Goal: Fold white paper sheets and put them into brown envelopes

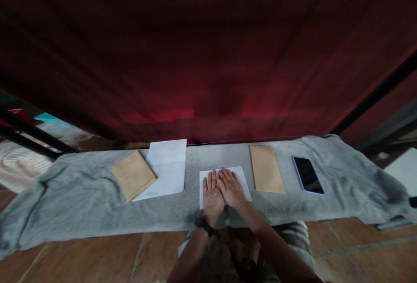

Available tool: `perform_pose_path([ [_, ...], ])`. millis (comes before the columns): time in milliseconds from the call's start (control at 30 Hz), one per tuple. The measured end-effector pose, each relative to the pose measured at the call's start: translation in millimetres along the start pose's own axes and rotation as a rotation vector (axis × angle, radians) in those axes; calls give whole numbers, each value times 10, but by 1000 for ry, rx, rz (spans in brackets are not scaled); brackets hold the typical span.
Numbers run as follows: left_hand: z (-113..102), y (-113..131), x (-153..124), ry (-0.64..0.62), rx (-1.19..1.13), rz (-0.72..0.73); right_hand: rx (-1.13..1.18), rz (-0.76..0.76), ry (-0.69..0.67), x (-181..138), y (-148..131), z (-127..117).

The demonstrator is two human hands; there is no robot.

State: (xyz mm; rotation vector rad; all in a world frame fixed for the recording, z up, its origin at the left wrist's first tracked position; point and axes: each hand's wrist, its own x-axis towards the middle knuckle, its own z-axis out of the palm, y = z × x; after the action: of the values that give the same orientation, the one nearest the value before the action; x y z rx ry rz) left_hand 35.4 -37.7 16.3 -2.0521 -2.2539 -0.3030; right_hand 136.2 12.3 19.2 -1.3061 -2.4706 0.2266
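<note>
Both palms rest flat on a white sheet of paper (243, 176), which looks folded, on the grey cloth. My left hand (212, 196) lies on its left part with the fingers stretched out, a dark band around the wrist. Beside it, my right hand (232, 187) is also flat, its thumb side touching the left hand. The hands hide the middle of the paper. To the left, a larger white sheet (171, 166) lies partly under a stack of brown envelopes (133, 174). On the right is another brown envelope or stack (267, 169).
A phone (309, 175) with a pale purple edge lies on the right of the grey cloth (97, 213), which covers a long narrow surface. A dark red curtain (215, 57) hangs behind it. Dark bars (374, 94) slant at both sides, above a tiled floor (107, 257).
</note>
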Motion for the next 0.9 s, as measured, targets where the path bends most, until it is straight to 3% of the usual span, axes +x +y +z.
perform_pose_path([
  [167, -11, 6, 11, -10, -30, -24, -38, 11, 14, 13, 91, 90],
  [367, 29, -13, 16, 78, -48, -69, -136, 39, 119, -130, 271, 77],
  [633, -22, -248, -88, 168, -49, -151, -209, 85, 247, -298, 380, 104],
  [900, -117, -397, -176, 203, -21, -229, -227, 97, 262, -336, 377, 85],
])
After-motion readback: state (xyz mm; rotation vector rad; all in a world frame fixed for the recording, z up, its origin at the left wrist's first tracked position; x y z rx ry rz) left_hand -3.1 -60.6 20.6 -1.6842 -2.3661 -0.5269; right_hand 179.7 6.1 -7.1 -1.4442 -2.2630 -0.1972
